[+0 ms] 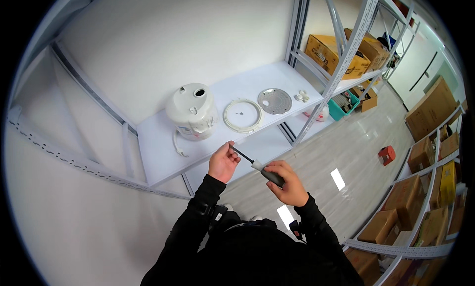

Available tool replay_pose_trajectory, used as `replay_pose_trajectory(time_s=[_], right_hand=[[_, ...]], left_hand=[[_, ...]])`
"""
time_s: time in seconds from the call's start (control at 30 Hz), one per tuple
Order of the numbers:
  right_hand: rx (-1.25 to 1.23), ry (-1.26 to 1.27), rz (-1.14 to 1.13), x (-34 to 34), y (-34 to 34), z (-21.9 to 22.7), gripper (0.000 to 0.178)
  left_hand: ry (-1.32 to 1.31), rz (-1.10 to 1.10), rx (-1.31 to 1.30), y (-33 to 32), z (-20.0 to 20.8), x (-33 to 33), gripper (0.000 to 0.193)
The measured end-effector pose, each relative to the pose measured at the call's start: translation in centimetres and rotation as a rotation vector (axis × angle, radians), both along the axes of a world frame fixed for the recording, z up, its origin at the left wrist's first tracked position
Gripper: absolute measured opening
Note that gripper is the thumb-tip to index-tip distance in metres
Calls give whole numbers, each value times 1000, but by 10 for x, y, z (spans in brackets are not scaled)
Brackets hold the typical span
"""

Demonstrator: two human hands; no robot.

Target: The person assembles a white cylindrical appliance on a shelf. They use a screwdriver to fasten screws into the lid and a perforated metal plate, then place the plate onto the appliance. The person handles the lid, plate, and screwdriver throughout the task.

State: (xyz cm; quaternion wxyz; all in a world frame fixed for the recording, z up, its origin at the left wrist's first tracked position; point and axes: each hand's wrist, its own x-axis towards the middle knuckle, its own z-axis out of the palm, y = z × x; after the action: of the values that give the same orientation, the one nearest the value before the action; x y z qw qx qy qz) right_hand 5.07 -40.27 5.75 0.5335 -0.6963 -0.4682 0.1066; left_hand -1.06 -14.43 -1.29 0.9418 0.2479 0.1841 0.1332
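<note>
A screwdriver with a grey and black handle is held in front of me, off the shelf's front edge. My right hand is wrapped round its handle. With its fingertips, my left hand pinches the far end of the dark shaft; whether a screw sits at the tip is too small to tell. Beyond my hands, a white shelf bears a white cylindrical tank with a hole in its top and a short cable beside it. Right of it lie a white ring and a perforated round metal plate.
Small white parts lie at the shelf's right end; tiny dark pieces lie inside the ring. A perforated metal post rises at the right. Cardboard boxes, a teal crate and a red object on the floor stand farther right.
</note>
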Motion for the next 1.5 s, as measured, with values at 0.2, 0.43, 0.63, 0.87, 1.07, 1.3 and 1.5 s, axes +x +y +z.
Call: replay_pose_trajectory(time_s=[0.2,0.43,0.63,0.87,1.07,1.3,1.5], right_hand=[[1,-5,-10,-4,30,-6,43],[39,-102,-64,-9,89,-15,43],[28,-85,-104,-14,127,-26,42],[1,-30,-141,-24,152,-34,41],[-1,-1,-232,-37,159,-42,39],[2,65,-270,-41,163,-47,38],[27,156,-271,-42,164,-44,37]], left_hand=[[22,-1,115,22,3,1,27],[33,-85,194,56,0,4,27],[67,-208,274,79,-15,-5,28],[50,-349,224,107,-27,-12,37],[-43,-433,295,118,-35,-12,41],[-50,-422,316,121,-44,-9,39],[-55,-416,337,124,-50,-7,35]])
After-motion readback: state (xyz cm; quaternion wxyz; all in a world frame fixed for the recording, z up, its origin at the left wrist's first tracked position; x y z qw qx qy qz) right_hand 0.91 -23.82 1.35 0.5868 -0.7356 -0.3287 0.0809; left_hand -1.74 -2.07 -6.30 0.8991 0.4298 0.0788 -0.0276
